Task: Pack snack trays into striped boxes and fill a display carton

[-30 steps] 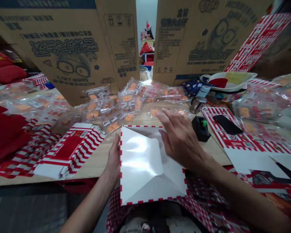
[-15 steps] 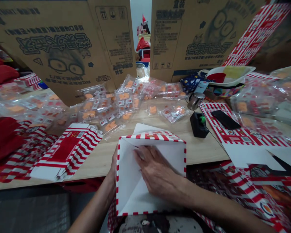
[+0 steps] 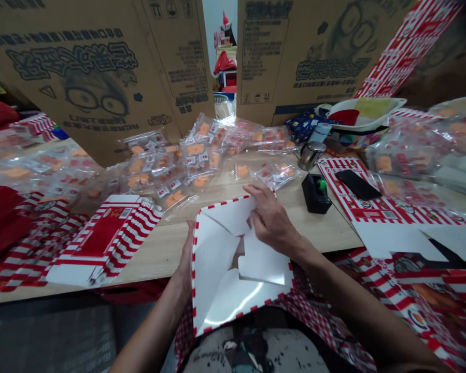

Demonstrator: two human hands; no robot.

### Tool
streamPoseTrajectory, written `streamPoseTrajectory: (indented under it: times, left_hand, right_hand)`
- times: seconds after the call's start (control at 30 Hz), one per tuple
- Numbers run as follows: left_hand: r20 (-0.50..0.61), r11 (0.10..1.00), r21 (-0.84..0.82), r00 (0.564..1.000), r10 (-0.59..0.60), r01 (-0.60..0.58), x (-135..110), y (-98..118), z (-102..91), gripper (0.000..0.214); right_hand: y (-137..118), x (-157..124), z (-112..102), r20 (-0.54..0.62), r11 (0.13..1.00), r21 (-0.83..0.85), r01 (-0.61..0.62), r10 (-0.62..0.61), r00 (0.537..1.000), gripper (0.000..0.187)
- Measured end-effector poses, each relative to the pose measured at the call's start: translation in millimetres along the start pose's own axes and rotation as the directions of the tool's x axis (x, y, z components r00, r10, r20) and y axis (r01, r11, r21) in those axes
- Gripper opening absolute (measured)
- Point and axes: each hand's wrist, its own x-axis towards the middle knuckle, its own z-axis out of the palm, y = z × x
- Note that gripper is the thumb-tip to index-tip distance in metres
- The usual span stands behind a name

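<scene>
the left hand (image 3: 185, 253) clasps the left wall of a red-and-white striped carton box (image 3: 221, 298), which lies half folded with its white inside up, at the near edge of the table (image 3: 158, 251). the right hand (image 3: 272, 223) has its fingers bent over the box's far flap, thumb pinched at the flap's edge. left of the left hand lies a stack of flat cartons (image 3: 112, 238). beyond both hands lie snack packets (image 3: 178, 171). right of the right hand sits a small black device (image 3: 315, 192).
</scene>
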Motion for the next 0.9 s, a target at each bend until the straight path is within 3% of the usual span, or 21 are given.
streamPoseTrajectory:
  times: [0.1,0.17,0.27,0.37,0.5,0.67,0.9]
  left_hand:
    - [-0.085,1.0,-0.002,0.996,-0.009,0.009,6,5,-9.9,0.087]
    - [-0.114,0.999,0.027,0.993,0.041,-0.038,7,12,-19.0,0.091]
    - [-0.041,0.983,0.133,0.99,0.137,-0.13,4,22,-33.6,0.084]
    - [0.06,0.965,0.217,0.989,0.135,-0.145,2,30,-40.8,0.075]
    - [0.107,0.965,0.245,0.992,0.067,-0.091,4,37,-30.9,0.075]
    - [0.035,0.948,0.281,0.989,0.143,-0.147,3,34,-9.5,0.065]
    - [-0.037,0.9,0.355,0.958,0.285,-0.253,-9,30,9.1,0.054]
  right_hand:
    - [13,0,-4,0.035,0.999,0.021,0.027,-0.027,0.999,0.063]
    - [18,-2,-9,0.052,0.997,-0.07,0.037,-0.033,0.998,0.055]
    - [21,-5,-12,0.106,0.977,-0.215,-0.006,0.03,0.994,0.052]
    - [23,-6,-8,0.181,0.985,-0.171,-0.01,0.042,0.983,0.06]
    - [14,-7,8,0.221,0.997,-0.073,-0.02,0.036,0.975,0.066]
    - [-20,-24,31,0.262,0.888,-0.389,-0.247,0.363,0.894,0.092]
    - [-33,-22,39,0.296,0.826,-0.484,-0.289,0.465,0.834,0.106]
